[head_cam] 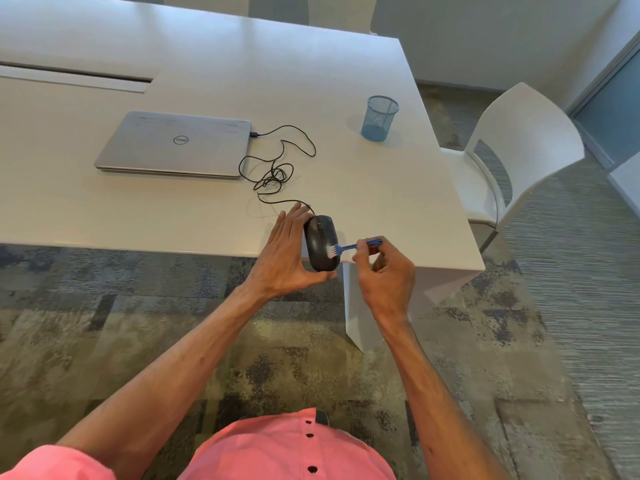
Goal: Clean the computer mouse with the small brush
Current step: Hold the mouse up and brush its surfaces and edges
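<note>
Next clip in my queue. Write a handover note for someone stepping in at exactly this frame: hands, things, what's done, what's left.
Left hand: grips the mouse from its left side, thumb at its rear end, at the near edge of the table.
Right hand: pinches the small brush, whose white bristles touch the mouse's right side.
The cable runs from the mouse to the closed laptop.
Done: brush in hand, brushing under way.
Left: the frame does not show how much is clean; probably go over the top, buttons and left side.
</note>
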Available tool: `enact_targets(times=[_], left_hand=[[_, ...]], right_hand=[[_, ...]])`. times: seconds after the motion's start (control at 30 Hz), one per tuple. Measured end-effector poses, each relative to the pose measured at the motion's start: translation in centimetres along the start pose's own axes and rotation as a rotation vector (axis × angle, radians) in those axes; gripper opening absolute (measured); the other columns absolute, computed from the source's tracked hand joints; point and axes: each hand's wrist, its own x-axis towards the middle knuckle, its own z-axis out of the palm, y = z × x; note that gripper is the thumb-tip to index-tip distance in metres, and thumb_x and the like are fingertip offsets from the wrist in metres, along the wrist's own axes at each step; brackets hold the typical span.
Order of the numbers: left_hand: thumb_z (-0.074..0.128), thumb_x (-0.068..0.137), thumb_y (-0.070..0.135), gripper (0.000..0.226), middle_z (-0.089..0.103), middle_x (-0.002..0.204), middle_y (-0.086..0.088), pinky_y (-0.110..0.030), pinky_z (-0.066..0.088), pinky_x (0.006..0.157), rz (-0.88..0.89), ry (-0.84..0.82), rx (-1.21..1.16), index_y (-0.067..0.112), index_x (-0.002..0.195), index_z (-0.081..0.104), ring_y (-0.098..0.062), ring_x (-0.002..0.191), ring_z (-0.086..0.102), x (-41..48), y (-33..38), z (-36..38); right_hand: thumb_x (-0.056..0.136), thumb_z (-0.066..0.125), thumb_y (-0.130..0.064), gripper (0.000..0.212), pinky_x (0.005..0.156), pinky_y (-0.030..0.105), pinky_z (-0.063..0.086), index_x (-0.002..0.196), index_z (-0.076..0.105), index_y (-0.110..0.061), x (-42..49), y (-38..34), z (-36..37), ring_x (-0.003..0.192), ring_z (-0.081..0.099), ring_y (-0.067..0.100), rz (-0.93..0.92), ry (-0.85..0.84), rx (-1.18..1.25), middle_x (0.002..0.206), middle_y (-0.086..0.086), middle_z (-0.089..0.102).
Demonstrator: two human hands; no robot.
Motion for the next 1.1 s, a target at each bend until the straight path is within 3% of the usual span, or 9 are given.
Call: enact_targets(times=[0.1,0.27,0.37,0.5,0.73,0.87,0.93,1.03,1.1], left_hand=[[0.098,0.073,0.070,0.131,0.037,0.178,-0.011,-0.048,0.006,0.145,0.005,-0.006,-0.007,0.006,0.168,0.036,-0.027,0.175,0.022,-0.1,-0.3,0.1],[0.097,0.074,0.072,0.131,0.035,0.180,-0.009,-0.037,0.001,0.144,0.013,-0.012,0.001,0.006,0.170,0.035,-0.025,0.176,0.019,-0.1,-0.6,0.4],[0.096,0.076,0.072,0.132,0.033,0.182,-0.008,-0.036,0.001,0.144,0.037,-0.018,0.008,0.007,0.172,0.033,-0.022,0.177,0.017,0.0,-0.7,0.5],[0.094,0.075,0.077,0.135,0.031,0.183,-0.006,-0.037,0.002,0.144,0.049,-0.020,0.012,0.009,0.173,0.031,-0.019,0.177,0.015,0.0,-0.9,0.6],[0.093,0.075,0.079,0.135,0.031,0.184,-0.005,-0.043,0.006,0.145,0.042,-0.030,-0.003,0.010,0.173,0.032,-0.020,0.177,0.017,-0.4,-1.2,0.5],[0.096,0.074,0.075,0.132,0.030,0.183,-0.002,-0.043,0.005,0.145,0.028,-0.034,-0.038,0.014,0.172,0.031,-0.015,0.177,0.015,-0.5,-1.3,0.4],[0.095,0.075,0.076,0.131,0.029,0.183,-0.002,-0.046,0.006,0.145,0.018,-0.042,-0.046,0.015,0.172,0.031,-0.017,0.176,0.017,-0.3,-1.2,0.4],[0.095,0.076,0.076,0.130,0.031,0.183,-0.003,-0.051,0.009,0.145,0.015,-0.049,-0.049,0.014,0.172,0.032,-0.018,0.176,0.019,-0.2,-1.3,0.4],[0.095,0.077,0.076,0.130,0.032,0.183,-0.002,-0.052,0.010,0.144,0.016,-0.048,-0.052,0.015,0.172,0.032,-0.017,0.175,0.020,-0.2,-1.3,0.5]], right_hand=[[0.107,0.068,-0.045,0.024,0.058,0.031,0.054,0.095,0.078,-0.027,0.8,1.1,-0.1,0.055,0.058,0.005,0.123,0.024,-0.040,0.077,-0.015,0.076],[0.107,0.067,-0.045,0.028,0.056,0.018,0.042,0.086,0.077,-0.030,1.1,0.6,0.2,0.058,0.057,0.005,0.218,0.067,0.160,0.072,-0.019,0.074],[0.106,0.068,-0.044,0.027,0.058,0.024,0.047,0.083,0.077,-0.034,1.5,-0.5,0.9,0.060,0.057,0.005,0.223,0.001,0.265,0.075,-0.019,0.077],[0.107,0.070,-0.041,0.026,0.061,0.032,0.052,0.085,0.078,-0.030,1.4,-0.7,1.6,0.061,0.061,0.005,0.232,-0.019,0.214,0.072,-0.015,0.077],[0.106,0.070,-0.040,0.031,0.069,0.031,0.054,0.088,0.083,-0.019,1.5,0.5,0.9,0.078,0.066,-0.013,0.325,0.027,0.081,0.065,-0.031,0.066],[0.107,0.071,-0.035,0.028,0.074,0.047,0.063,0.082,0.080,-0.025,1.6,0.2,0.1,0.072,0.068,0.010,0.369,0.067,0.216,0.074,-0.015,0.076],[0.106,0.072,-0.032,0.028,0.063,0.043,0.058,0.079,0.078,-0.027,1.6,-0.1,-0.2,0.063,0.063,0.022,0.363,0.047,0.400,0.077,-0.003,0.081],[0.106,0.073,-0.030,0.025,0.053,0.029,0.047,0.086,0.080,-0.018,1.3,-0.2,-0.5,0.052,0.053,0.014,0.295,-0.034,0.540,0.081,0.004,0.082],[0.107,0.073,-0.029,0.023,0.054,0.031,0.045,0.090,0.080,-0.015,0.9,0.1,-0.5,0.053,0.051,0.016,0.262,-0.090,0.535,0.082,0.005,0.081]])
